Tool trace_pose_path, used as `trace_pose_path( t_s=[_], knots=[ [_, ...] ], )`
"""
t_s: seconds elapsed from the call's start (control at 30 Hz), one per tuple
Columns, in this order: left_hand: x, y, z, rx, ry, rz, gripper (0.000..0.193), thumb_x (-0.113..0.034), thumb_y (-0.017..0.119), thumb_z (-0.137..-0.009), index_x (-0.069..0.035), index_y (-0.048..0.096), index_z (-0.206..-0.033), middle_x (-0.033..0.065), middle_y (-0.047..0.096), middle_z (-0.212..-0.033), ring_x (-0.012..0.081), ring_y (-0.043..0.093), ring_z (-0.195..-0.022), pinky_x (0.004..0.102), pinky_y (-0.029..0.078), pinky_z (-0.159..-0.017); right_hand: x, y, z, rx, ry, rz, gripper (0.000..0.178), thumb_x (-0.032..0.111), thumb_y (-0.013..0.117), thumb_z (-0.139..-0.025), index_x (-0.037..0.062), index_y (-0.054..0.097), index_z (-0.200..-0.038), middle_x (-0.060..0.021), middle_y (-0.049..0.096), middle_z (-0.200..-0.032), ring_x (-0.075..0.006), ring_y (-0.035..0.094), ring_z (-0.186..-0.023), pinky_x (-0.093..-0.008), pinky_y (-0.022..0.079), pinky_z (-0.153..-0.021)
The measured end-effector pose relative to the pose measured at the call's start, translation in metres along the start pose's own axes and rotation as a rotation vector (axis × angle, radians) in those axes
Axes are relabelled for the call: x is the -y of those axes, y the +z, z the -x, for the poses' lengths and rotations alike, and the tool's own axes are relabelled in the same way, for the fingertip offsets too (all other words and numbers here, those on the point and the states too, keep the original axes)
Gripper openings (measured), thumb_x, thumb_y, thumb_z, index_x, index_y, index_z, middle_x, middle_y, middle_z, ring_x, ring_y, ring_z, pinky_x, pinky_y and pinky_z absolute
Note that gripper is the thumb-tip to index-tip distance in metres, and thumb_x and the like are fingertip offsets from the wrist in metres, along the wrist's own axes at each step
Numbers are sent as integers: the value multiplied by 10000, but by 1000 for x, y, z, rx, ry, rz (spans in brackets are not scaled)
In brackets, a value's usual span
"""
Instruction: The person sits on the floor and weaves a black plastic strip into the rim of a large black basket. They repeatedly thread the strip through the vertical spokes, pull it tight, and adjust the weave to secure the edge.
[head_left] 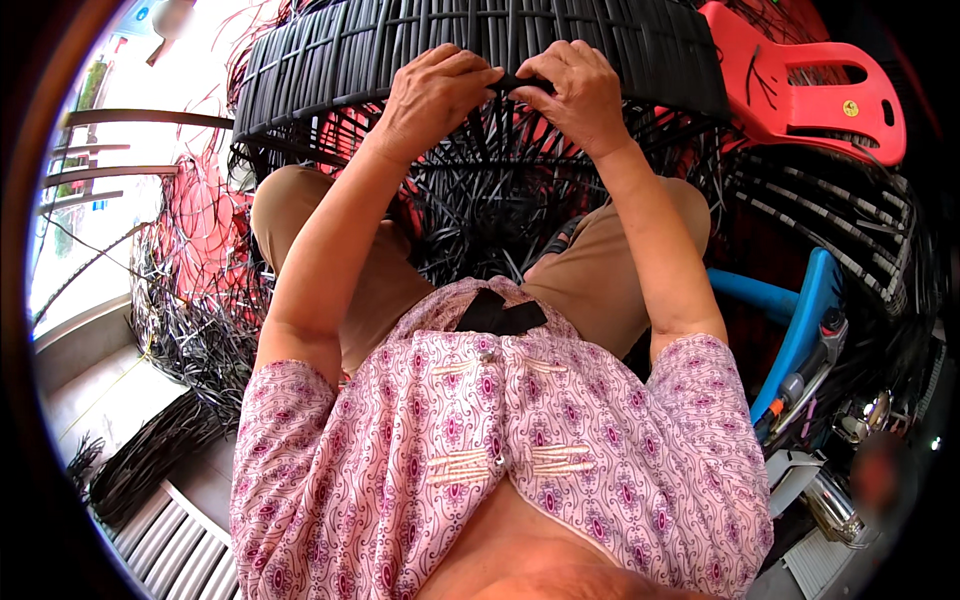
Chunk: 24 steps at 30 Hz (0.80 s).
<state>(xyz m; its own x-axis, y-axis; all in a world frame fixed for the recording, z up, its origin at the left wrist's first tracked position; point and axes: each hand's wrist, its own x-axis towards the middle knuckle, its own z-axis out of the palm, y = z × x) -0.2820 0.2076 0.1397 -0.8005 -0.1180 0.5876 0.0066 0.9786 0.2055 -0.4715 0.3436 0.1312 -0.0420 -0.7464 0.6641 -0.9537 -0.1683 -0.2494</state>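
Observation:
A curved black woven wicker frame (330, 72) stands in front of my knees, with close-set strands on its upper band and open bars below. Both my hands meet at the near edge of that band. With bent fingers, my left hand (432, 102) pinches a black wicker strand (507, 83) at the rim. Just to its right, my right hand (582, 98) has thumb and forefinger closed on the same short stretch. The fingers hide most of the strand, so its ends cannot be made out.
Loose black strips (480, 225) lie heaped between my legs, and more tangle at the left (200, 310). A red plastic chair (825, 105) stands at the far right. Nearer are a blue plastic frame (795, 335), hand tools (812, 380) and a shiny metal vessel (832, 508).

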Motion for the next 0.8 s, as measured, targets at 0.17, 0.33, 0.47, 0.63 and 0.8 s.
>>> trace_pose_path(
  t_s=[0.17, 0.33, 0.47, 0.63, 0.8],
  knots=[
    [1, 1, 4, -26, 42, 21, 303, -125, 753, -780, -91, 761, -1081, 23, 703, -994, 227, 646, -915, 357, 540, -803, 5, -3, -5, 100, 138, -131, 227, 311, 848, -703, 164, 682, -747, 35, 596, -751, -206, 599, -798, -377, 491, -764],
    [4, 3, 3, -66, 65, 27, 290, -87, 740, -799, -94, 762, -1088, 40, 717, -991, 238, 664, -875, 354, 554, -760, 8, -3, -9, 69, 124, -87, 217, 287, 840, -710, 157, 716, -831, 19, 636, -832, -231, 610, -861, -383, 491, -772],
    [5, 3, 6, -82, 57, 8, 222, -113, 723, -802, -103, 757, -1021, 19, 694, -960, 226, 654, -874, 349, 541, -770, 16, 5, -10, 32, 14, -29, 218, 245, 818, -738, 156, 731, -917, 16, 645, -920, -229, 609, -914, -390, 494, -814],
    [5, 4, 9, -78, 118, -40, 257, -159, 714, -776, -118, 755, -1026, 11, 691, -967, 218, 650, -871, 343, 542, -767, 16, 11, -5, -54, -64, -41, 212, 237, 803, -759, 148, 742, -941, -2, 636, -917, -235, 606, -869, -387, 509, -794],
    [6, 7, 9, -151, 125, -29, 196, -159, 711, -786, -127, 751, -975, -11, 688, -915, 196, 659, -861, 333, 548, -758, 20, 10, -3, -48, -64, 6, 180, 215, 787, -805, 125, 757, -958, -15, 638, -908, -231, 603, -855, -379, 520, -781]
  ],
)
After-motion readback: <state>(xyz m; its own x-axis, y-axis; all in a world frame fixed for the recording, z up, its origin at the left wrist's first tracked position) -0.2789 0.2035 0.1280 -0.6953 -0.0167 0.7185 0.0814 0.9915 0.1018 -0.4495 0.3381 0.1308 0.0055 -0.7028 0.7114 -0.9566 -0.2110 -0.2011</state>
